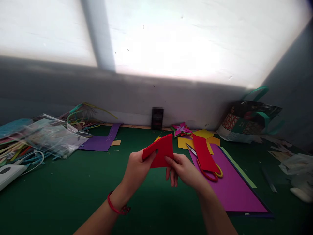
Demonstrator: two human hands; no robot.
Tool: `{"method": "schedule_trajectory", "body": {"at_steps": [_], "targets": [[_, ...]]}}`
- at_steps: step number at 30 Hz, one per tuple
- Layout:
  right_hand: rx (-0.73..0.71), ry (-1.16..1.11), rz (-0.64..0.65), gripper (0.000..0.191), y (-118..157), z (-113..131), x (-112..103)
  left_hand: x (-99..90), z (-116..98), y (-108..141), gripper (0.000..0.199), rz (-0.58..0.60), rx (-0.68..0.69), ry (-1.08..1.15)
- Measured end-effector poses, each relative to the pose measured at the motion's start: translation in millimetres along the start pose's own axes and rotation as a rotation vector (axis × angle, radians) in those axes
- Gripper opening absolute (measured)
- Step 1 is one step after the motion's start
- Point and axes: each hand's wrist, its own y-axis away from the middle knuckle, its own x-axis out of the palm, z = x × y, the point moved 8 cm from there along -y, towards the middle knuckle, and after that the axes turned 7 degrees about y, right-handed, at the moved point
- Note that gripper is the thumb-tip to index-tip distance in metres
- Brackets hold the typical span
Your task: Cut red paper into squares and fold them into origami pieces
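Note:
Held up above the green table (80,195) is a red piece of paper (161,151), apparently folded. My left hand (138,168) grips its left side, thumb across the near face. At the lower right corner, my right hand (182,166) pinches the paper between thumb and index finger, its other fingers hanging below. To the right lie scissors (207,176) with red and yellow handles, partly under a red paper strip (204,153). Both rest on purple paper sheets (239,189).
Yellow paper pieces (184,142) and a pink paper star (181,129) lie toward the wall. At left are a purple offcut (97,143), a clear plastic bag (66,140), coloured strips and a white device (11,174). A patterned bag (244,125) stands back right.

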Motion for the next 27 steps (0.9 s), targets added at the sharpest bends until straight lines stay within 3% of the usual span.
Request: {"method": "schedule_trajectory", "body": {"at_steps": [4,7,10,12,15,23,27], "targets": [[0.103,0.193,-0.087,0.033,-6.3,-28.6,-13.7,24.3,45.2,-6.7,0.038,0.173,-0.198,0.143],[0.203,0.257,-0.03,0.03,-5.2,-50.8,-24.6,38.6,67.4,-8.0,0.047,0.293,-0.293,0.281],[0.271,0.266,0.045,0.03,-1.1,-62.0,-32.1,36.9,68.8,-10.7,0.05,0.34,-0.247,0.249],[0.227,0.267,-0.046,0.031,-0.9,-57.3,-41.9,33.4,68.7,-9.5,0.051,0.367,-0.243,0.187],[0.146,0.293,-0.244,0.033,1.0,-49.3,-51.7,32.4,72.4,1.1,0.051,0.433,-0.334,0.276],[0.007,0.215,-0.416,0.038,22.0,-60.5,-26.5,23.0,79.2,51.7,0.042,0.504,-0.528,0.57],[-0.026,0.131,-0.503,0.04,34.5,-58.6,-16.3,27.4,76.9,68.2,0.037,0.513,-0.559,0.639]]}}
